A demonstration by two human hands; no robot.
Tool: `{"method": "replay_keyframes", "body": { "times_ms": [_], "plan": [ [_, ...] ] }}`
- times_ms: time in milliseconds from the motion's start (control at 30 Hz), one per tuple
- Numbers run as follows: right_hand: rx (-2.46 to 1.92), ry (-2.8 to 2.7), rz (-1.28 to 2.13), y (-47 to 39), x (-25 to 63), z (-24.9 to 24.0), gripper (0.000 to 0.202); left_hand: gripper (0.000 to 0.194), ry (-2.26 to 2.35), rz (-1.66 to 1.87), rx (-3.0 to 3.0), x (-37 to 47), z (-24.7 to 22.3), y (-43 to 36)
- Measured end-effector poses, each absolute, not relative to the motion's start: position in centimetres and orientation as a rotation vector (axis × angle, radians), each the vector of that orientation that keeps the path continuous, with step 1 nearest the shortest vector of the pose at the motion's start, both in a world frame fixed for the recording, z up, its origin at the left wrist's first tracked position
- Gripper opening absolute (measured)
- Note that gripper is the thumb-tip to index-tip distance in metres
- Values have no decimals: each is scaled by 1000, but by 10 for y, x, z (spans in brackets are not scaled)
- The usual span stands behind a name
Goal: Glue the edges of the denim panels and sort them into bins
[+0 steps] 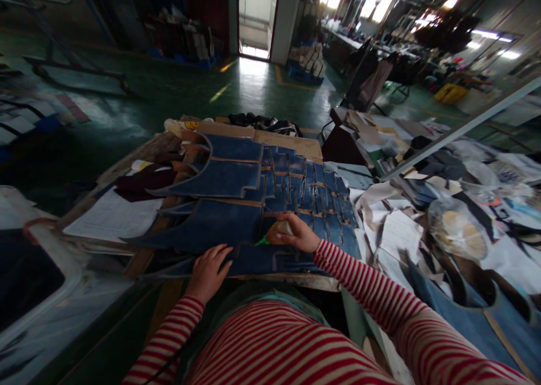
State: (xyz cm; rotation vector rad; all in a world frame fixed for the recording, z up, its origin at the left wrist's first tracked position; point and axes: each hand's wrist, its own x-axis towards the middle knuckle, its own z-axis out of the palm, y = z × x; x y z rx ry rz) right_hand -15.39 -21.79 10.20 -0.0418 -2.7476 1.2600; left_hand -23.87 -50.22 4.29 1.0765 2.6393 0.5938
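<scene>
My right hand (302,235) is wrapped round a brownish squeeze bottle (275,233) with a green nozzle. The nozzle points down to the left, at the edge of a dark blue cut piece (224,224) that looks like leather; whether it touches cannot be told. Fingers stretched out, my left hand (210,269) rests on the near blue piece to the left of the bottle. Overlapping blue pieces (316,190) spread across the table in stepped rows, with brown strips between them and shiny wet-looking lines along some edges.
White papers (114,216) and a dark red piece (146,183) lie at the table's left. Along the back is cardboard (296,145). Scraps and a plastic-wrapped roll (456,233) crowd the right side, crossed by a slanting metal bar (460,128). More curved blue pieces (465,323) lie nearer.
</scene>
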Motion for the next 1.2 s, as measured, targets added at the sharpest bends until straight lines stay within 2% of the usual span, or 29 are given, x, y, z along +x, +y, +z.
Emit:
{"method": "replay_keyframes", "body": {
  "times_ms": [233, 500, 700, 933, 1200],
  "plan": [
    [43, -2751, 1172, -225, -151, 101, 42, 33, 2632, 609, 1073, -238, 41, -503],
    [85, -2644, 877, -211, -161, 102, 43, 33, 2631, 627, 1061, -240, 41, -503],
    [389, -2762, 931, -217, -151, 106, 44, 33, 2630, 644, 1058, -240, 39, -503],
    [140, -2637, 820, -196, -173, 105, 46, 32, 2622, 658, 1055, -242, 38, -503],
    [236, -2685, 842, -193, -176, 104, 45, 30, 2604, 695, 1049, -244, 38, -503]
  ]
}}
